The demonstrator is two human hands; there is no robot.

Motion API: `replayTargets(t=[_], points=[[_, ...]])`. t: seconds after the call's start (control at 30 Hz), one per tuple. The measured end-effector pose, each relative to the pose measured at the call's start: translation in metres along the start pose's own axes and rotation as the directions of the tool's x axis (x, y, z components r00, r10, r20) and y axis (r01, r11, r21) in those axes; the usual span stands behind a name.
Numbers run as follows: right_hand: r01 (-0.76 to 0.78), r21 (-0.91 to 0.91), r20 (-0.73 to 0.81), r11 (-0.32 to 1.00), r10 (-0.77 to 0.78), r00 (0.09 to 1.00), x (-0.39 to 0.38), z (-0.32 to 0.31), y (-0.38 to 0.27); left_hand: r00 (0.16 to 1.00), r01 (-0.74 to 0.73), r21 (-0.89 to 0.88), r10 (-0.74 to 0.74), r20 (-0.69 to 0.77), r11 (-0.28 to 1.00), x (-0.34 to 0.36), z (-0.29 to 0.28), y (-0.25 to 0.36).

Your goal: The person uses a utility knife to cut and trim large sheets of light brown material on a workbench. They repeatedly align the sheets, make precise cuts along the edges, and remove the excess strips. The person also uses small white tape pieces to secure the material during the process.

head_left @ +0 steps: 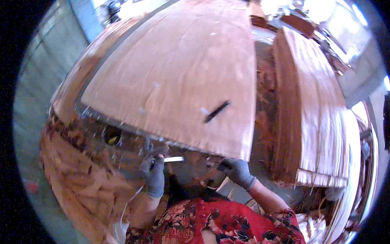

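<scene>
A large pale-brown wood veneer sheet [174,81] lies before me on a stack, its near edge ragged. My left hand [154,173], in a grey glove, is closed just below that edge. A short flat white strip [174,159] sticks out of it to the right; whether this is tape or a blade I cannot tell. My right hand [239,174], also gloved, is at the sheet's near right corner, its fingers curled at the edge and partly blurred. A thin black bar-like object [217,112] rests on the sheet, beyond my right hand.
To the right stands a tall stack of veneer [321,110], with a debris-strewn gap between. More veneer pieces [89,191] lie at lower left. A dark round opening with something yellow [112,137] shows below the sheet's left edge. A grey-green wall [44,81] stands left.
</scene>
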State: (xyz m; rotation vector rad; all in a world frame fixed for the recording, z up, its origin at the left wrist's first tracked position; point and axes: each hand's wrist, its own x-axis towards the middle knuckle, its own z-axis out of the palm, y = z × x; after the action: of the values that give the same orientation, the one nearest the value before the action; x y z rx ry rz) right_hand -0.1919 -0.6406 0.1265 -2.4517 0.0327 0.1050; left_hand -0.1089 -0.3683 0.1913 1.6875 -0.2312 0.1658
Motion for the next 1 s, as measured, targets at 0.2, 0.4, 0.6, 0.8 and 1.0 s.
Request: replayTargets(t=[0.2,0.4,0.6,0.8,1.0], points=[[0.144,0.779,-0.122,0.611,-0.078,0.989,-0.055,-0.066,-0.029,0.676,-0.372,-0.093,0.338,0.654,0.924,-0.004,0.116,0.050],[-0.009,0.932,-0.133,0.363,0.364,0.922,-0.104,-0.071,-0.023,0.468,-0.333,-0.357,0.481,0.741,0.873,-0.018,0.182,0.056],[-0.115,0.888,-0.124,0.446,0.473,0.872,-0.144,-0.087,0.027,0.440,-0.227,-0.381,0.443,0.781,0.896,-0.033,0.252,0.058],[0.162,0.868,-0.420,0.469,0.519,0.745,-0.165,-0.142,0.117,0.319,-0.387,-0.376,0.504,0.802,0.842,-0.036,0.358,0.075],[0.062,0.972,-0.142,0.227,0.352,0.925,-0.170,-0.217,0.220,0.212,-0.478,-0.327,0.468,0.858,0.816,-0.058,0.489,0.098]])
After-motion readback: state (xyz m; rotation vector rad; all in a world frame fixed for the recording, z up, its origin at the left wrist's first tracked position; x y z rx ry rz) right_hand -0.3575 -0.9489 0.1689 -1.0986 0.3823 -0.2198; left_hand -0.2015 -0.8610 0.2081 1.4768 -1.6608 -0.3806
